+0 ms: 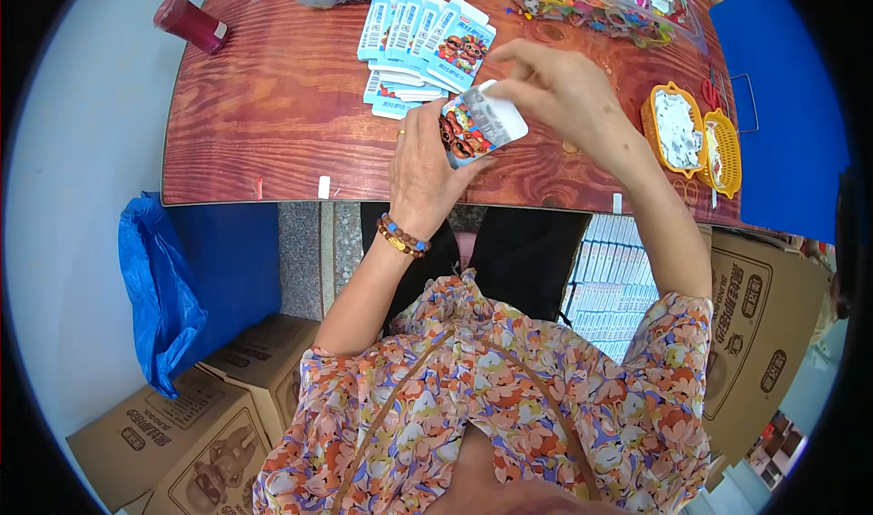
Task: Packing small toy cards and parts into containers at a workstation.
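A small flat packet with a clear plastic front and a colourful cartoon card backing (480,124) is being held above the near edge of the reddish-brown wooden table (273,115), between both hands. The left hand (426,165) is cupping it from below, fingers curled around its lower left side, with a beaded bracelet (401,236) sitting on the wrist. The right hand (564,92) is coming in from above, its fingertips pinched together on the packet's upper right corner. Just beyond the hands, a fanned stack of light blue printed cards (418,46) is lying on the table. A dark red cylindrical container (189,24) is lying on its side near the far left corner. Two small yellow plastic baskets (693,137) are sitting to the right, one holding white pieces. A clear plastic bag of colourful small items (609,1) is resting at the far right. Brown cardboard boxes (191,433) are standing on the floor.
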A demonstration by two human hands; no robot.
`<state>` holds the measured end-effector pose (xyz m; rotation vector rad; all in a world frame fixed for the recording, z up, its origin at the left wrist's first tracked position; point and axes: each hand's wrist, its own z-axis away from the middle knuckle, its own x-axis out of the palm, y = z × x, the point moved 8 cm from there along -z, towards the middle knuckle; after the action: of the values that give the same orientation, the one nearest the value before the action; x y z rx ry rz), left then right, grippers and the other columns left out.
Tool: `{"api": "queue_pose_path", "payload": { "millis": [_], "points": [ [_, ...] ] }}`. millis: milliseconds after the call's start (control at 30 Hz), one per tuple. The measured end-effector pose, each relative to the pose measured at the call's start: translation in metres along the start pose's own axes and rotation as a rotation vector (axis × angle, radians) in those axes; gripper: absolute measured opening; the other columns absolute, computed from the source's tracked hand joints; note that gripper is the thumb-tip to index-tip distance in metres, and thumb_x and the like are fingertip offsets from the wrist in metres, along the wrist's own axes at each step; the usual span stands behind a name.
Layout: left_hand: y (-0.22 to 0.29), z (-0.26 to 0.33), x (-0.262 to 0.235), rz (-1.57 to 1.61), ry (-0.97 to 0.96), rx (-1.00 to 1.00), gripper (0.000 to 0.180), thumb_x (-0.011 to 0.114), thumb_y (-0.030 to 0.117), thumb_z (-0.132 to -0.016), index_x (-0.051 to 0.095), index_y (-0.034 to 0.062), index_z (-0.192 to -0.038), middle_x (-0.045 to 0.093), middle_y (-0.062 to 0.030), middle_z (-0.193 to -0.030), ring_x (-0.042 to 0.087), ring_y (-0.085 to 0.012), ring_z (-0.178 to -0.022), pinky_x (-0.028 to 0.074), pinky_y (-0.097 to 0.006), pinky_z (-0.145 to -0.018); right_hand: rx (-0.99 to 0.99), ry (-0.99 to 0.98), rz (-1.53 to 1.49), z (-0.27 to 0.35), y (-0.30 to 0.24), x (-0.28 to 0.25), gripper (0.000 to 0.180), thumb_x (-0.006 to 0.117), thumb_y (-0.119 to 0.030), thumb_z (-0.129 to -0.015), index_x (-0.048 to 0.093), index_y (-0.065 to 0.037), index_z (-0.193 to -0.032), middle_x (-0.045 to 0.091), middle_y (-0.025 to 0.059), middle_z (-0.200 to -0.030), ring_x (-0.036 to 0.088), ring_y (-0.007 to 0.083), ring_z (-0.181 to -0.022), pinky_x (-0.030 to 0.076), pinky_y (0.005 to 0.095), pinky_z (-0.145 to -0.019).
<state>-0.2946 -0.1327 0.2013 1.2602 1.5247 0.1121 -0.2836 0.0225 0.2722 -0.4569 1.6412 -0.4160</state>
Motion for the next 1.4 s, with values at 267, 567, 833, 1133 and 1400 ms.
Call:
{"api": "queue_pose_path", "payload": {
  "millis": [267,567,833,1133,1400],
  "points": [
    [0.003,-0.008,0.005,0.019,-0.041,-0.027,0.084,0.09,0.023,-0.064,0.046,0.0016,-0.132,0.055,-0.0191,-0.117,0.054,-0.0383,-0.11,0.048,-0.046,-0.09,0.142,0.019,-0.339,0.019,0.029,0.011,0.04,0.071,-0.01,-0.087,0.059,-0.001,-0.124,0.071,0.0091,-0.104,0.069,0.018,-0.098,0.056,0.0311,-0.082],
    [-0.007,-0.009,0.022,0.078,-0.154,-0.054,0.086,0.09,0.025,-0.064,0.046,0.0018,-0.134,0.056,-0.0186,-0.115,0.056,-0.0377,-0.107,0.048,-0.046,-0.087,0.143,0.092,-0.201,-0.015,0.089,-0.024,0.036,0.069,-0.031,-0.088,0.064,-0.008,-0.115,0.072,0.012,-0.095,0.07,0.0252,-0.086,0.051,0.0387,-0.073],
    [-0.004,-0.015,0.026,0.252,-0.214,-0.093,0.086,0.088,0.02,-0.068,0.043,0.0014,-0.139,0.054,-0.0182,-0.119,0.054,-0.0359,-0.111,0.045,-0.044,-0.095,0.288,0.268,0.583,-0.11,0.229,-0.128,0.025,0.065,-0.021,-0.087,0.067,-0.012,-0.11,0.07,0.0118,-0.091,0.068,0.0307,-0.091,0.053,0.0413,-0.077],
    [-0.013,-0.037,0.024,0.211,-0.2,-0.132,0.085,0.088,0.023,-0.07,0.043,-0.0015,-0.137,0.055,-0.0189,-0.12,0.056,-0.0339,-0.112,0.046,-0.042,-0.096,0.263,0.216,0.229,-0.111,0.246,-0.126,0.015,0.07,-0.015,-0.086,0.067,-0.007,-0.098,0.069,0.0064,-0.081,0.067,0.0189,-0.073,0.051,0.0323,-0.064],
    [0.004,-0.089,0.053,0.123,-0.091,0.057,0.084,0.088,0.026,-0.068,0.044,-0.0009,-0.135,0.057,-0.0207,-0.115,0.056,-0.0378,-0.109,0.049,-0.044,-0.091,0.172,0.204,-0.32,-0.073,0.187,-0.131,0.013,0.067,-0.017,-0.09,0.071,-0.005,-0.092,0.067,-0.0014,-0.076,0.059,0.0042,-0.063,0.046,0.0205,-0.057]
  ]
}}
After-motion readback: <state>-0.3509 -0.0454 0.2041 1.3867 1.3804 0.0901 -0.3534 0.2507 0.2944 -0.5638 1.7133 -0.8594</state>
